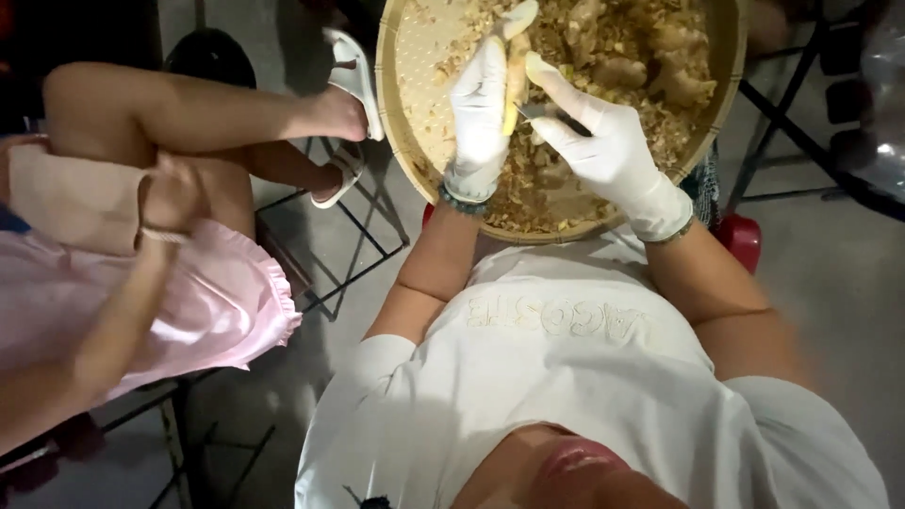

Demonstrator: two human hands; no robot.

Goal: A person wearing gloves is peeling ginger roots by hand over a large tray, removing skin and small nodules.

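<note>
Both my hands wear white gloves and work over a round woven tray [401, 113] resting on my lap. My left hand [479, 113] grips a long yellowish piece of ginger [516, 71], holding it upright. My right hand [613, 155] holds a small knife [547, 113], its blade laid against the ginger's side. Whole ginger roots [660, 57] lie at the tray's far right, and peelings [547, 188] are heaped in the middle and near side. A beaded bracelet sits on my left wrist.
At the left sits another person in a pink dress [189, 302], legs crossed, wearing white sandals [353, 80]. Black metal chair frames [368, 236] stand on the grey floor. A red stool [745, 240] shows under my right arm.
</note>
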